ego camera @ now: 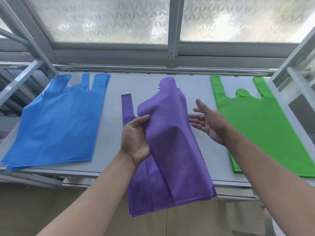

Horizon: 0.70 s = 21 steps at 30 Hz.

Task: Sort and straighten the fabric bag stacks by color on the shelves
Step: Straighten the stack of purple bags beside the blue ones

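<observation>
A stack of purple fabric bags (168, 150) lies in the middle of the grey shelf (112, 126), its lower end hanging over the front edge. My left hand (136, 138) grips the top purple layers at their left side and lifts them, so the upper part is raised and folded. One purple handle strip (127, 106) lies flat beside it. My right hand (209, 123) hovers just right of the purple stack, fingers spread, holding nothing. A blue bag stack (56, 120) lies on the left, slightly fanned. A green bag stack (259, 120) lies on the right.
Frosted window panes (109, 19) with a grey frame stand behind the shelf. Metal shelf uprights rise at the far left (22, 77) and far right (293, 65). A tan floor (85, 198) shows below the shelf's front edge.
</observation>
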Each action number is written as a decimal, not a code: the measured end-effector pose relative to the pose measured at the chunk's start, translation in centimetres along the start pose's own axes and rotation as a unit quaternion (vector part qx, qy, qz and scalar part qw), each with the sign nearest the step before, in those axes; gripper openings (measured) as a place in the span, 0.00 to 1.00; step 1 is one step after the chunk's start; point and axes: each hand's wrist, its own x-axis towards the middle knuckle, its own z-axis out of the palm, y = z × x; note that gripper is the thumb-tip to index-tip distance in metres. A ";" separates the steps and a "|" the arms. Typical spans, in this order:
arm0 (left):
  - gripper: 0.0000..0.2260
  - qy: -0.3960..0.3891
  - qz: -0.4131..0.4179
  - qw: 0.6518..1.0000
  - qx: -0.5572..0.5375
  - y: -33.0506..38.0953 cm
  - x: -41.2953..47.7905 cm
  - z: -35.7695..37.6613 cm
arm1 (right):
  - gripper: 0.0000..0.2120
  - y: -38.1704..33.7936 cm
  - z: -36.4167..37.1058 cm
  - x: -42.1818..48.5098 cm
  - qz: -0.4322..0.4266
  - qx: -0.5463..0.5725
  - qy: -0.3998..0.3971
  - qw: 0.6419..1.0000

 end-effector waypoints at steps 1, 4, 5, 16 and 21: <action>0.21 -0.013 0.001 1.000 -0.001 0.0 0.0 0.6 | 0.38 -0.5 0.1 -0.2 0.038 0.015 -0.021 0.999; 0.24 -0.045 0.000 0.999 -0.004 0.1 -0.1 2.4 | 0.47 -0.4 -0.1 -1.2 0.143 0.039 -0.139 0.979; 0.25 -0.052 0.003 0.999 -0.010 0.3 -0.1 2.9 | 0.48 0.0 0.0 -1.6 0.165 0.064 -0.176 0.968; 0.19 0.014 0.030 0.990 0.140 4.2 -3.0 0.0 | 0.16 -1.3 0.2 -4.8 0.082 0.156 -0.191 0.966; 0.17 0.040 0.099 0.962 0.252 5.1 -2.4 -1.1 | 0.16 -1.8 -0.3 -4.2 0.013 0.046 -0.171 0.984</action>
